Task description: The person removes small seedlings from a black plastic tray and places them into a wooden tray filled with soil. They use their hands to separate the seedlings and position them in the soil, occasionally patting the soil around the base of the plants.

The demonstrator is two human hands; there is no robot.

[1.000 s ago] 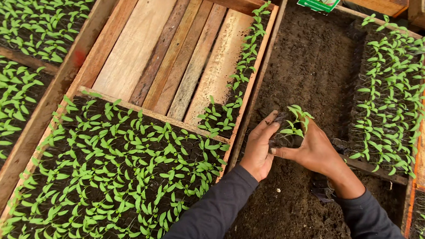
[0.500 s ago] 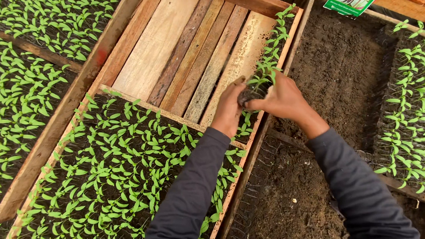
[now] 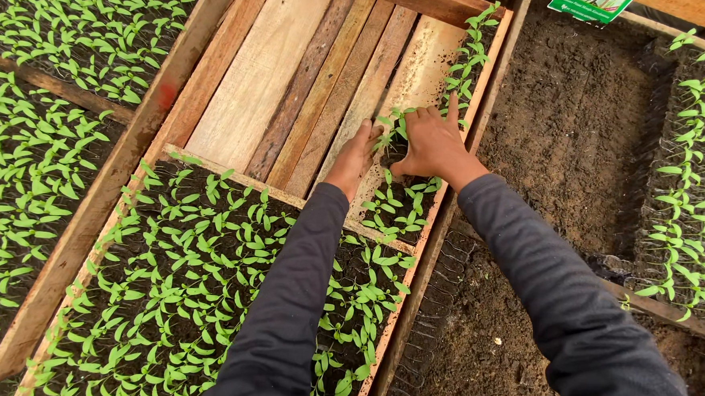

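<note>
Both hands — your left hand [image 3: 353, 154] and right hand [image 3: 429, 142] — cup a seedling clump [image 3: 393, 136], pressing it against the wooden tray [image 3: 294, 82] right-side row. Near section planted; far slats mostly bare — filling remains.

A slatted wooden tray [image 3: 294, 82] carries green seedlings in dark soil blocks [image 3: 203, 295]: bare planks lie beyond the fingertips [image 3: 433, 114], filled rows lie behind them, and a narrow strip runs beside them
</note>
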